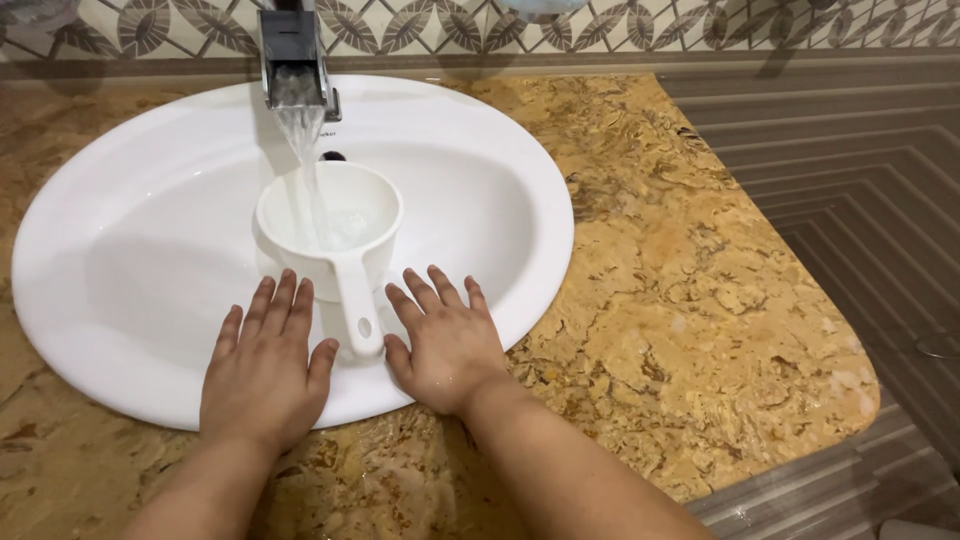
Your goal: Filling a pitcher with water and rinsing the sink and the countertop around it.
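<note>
Only the head view here, looking down. A white oval sink point(120, 260) was set into a mottled yellow-brown stone tabletop point(680, 300), with a metal tap point(296, 60) at the far side running water into a white plastic scoop point(330, 215) that sat in the basin. The scoop's bowl was on the far side and its handle point(358, 310) pointed back toward the near rim, so the long axis ran far to near, ending right between the two hands.

Left hand point(265, 365) lay flat and spread on the near rim, palm down, holding nothing, just to the left of the handle tip. Right hand point(445, 340) was the same deal: fingers splayed, empty, resting on the rim just right of the handle. Both looked about equally close to it, right thumb maybe a touch nearer, neither clearly touching it.

Leaf-pattern tiles point(400, 25) ran along the far wall, ribbed grey tiling point(860, 160) off to the right
</note>
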